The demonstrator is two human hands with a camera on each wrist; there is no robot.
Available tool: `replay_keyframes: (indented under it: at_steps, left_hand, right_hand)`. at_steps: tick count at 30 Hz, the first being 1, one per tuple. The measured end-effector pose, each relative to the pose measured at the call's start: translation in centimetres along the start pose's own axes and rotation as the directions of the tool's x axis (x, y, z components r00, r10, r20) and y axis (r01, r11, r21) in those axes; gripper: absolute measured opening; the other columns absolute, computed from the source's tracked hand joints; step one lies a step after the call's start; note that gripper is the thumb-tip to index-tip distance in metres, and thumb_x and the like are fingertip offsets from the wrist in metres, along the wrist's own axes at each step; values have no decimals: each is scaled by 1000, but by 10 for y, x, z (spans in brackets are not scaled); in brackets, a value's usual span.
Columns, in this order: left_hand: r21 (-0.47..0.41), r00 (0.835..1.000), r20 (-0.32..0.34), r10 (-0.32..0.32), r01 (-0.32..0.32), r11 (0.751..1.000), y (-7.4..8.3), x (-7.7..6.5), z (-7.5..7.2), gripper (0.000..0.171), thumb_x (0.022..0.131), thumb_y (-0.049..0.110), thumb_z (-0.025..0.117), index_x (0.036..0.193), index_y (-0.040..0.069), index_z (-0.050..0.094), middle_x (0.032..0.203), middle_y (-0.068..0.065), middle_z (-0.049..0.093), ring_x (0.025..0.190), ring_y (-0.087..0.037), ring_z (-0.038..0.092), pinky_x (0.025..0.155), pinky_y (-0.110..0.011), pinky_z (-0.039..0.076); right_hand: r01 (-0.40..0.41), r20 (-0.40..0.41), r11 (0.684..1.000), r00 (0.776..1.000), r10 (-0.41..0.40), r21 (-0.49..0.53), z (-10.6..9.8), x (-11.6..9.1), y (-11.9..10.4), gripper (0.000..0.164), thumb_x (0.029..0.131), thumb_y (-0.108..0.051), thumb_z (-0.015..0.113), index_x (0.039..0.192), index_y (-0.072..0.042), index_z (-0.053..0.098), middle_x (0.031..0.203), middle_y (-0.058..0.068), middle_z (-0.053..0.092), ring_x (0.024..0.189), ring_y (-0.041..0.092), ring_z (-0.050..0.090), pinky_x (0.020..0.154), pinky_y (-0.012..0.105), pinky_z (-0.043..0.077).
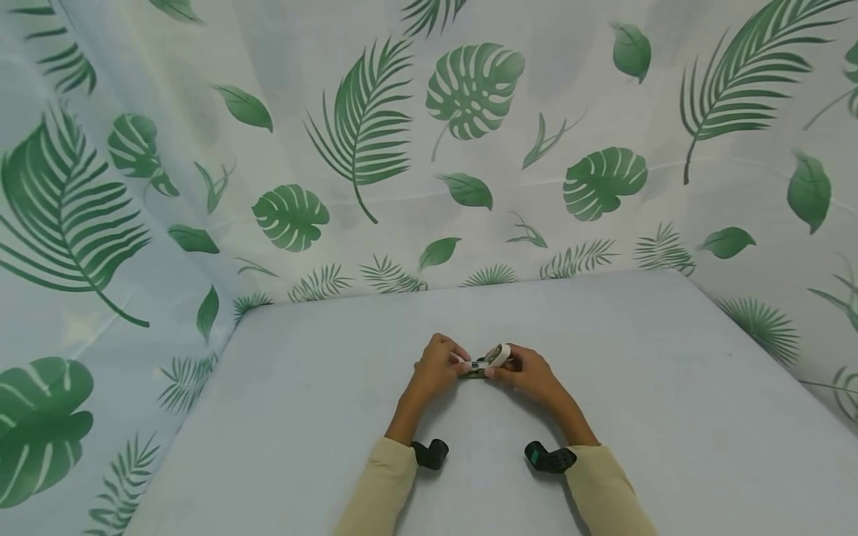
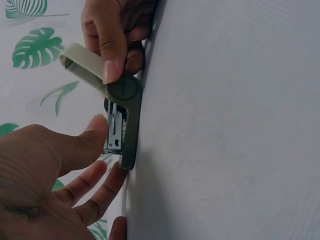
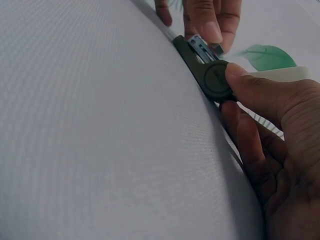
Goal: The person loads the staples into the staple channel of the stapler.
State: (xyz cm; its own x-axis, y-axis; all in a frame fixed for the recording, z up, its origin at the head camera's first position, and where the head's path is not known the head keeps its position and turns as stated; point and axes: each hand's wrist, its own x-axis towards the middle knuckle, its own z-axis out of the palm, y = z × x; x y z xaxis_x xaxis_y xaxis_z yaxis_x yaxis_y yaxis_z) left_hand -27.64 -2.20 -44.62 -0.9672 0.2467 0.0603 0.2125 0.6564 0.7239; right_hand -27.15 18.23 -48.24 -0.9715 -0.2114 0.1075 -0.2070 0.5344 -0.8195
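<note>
A stapler [image 2: 131,120] with a dark green base stands on the table, its cream top cover [image 2: 85,62] swung up and back. The metal magazine [image 2: 116,131] lies bare along the base. My right hand [image 1: 534,376] grips the stapler at its round pivot, thumb on the near side and fingers curled behind. From the other end, my left hand [image 1: 439,366] pinches at the magazine. Its thumb lies against the metal, and a lower fingertip meets the base's front end. The left index finger is mostly hidden behind the thumb in the left wrist view.
A white table [image 1: 322,417] spreads around both hands. Behind it and at the sides hang white cloths [image 1: 402,223] printed with green leaves. Black wrist cameras [image 1: 551,458] sit at the cuffs of light sleeves.
</note>
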Motion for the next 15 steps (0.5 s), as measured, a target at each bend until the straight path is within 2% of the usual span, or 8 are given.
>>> replay_keyframes:
  at_steps: [3, 7, 15]
  left_hand:
    - [34, 1000, -2, -28, 28, 999, 1, -1, 4, 7, 87, 18, 74, 89, 12, 71, 110, -4, 55, 97, -19, 62, 84, -57, 41]
    - [51, 999, -14, -43, 44, 998, 1, -1, 7, 5, 87, 18, 74, 89, 14, 71, 108, -3, 56, 94, -17, 61, 78, -48, 41]
    - [66, 999, -47, -17, 20, 998, 1, -1, 7, 5, 88, 19, 73, 91, 15, 71, 104, -2, 57, 92, -16, 61, 77, -48, 40]
  right_hand:
    - [-2, 6, 1000, 1000, 2, -2, 0, -2, 1, 32, 86, -29, 76, 108, -6, 67, 88, 5, 67, 72, 13, 56, 61, 28, 46]
    - [-7, 8, 1000, 1000, 7, 5, -1, -3, 1, 33, 86, -29, 76, 109, -6, 67, 89, 5, 68, 72, 14, 56, 61, 28, 46]
    - [-6, -1, 1000, 1000, 6, 5, 0, -1, -2, 34, 86, -28, 76, 111, -6, 67, 94, 8, 69, 77, 14, 58, 65, 29, 47]
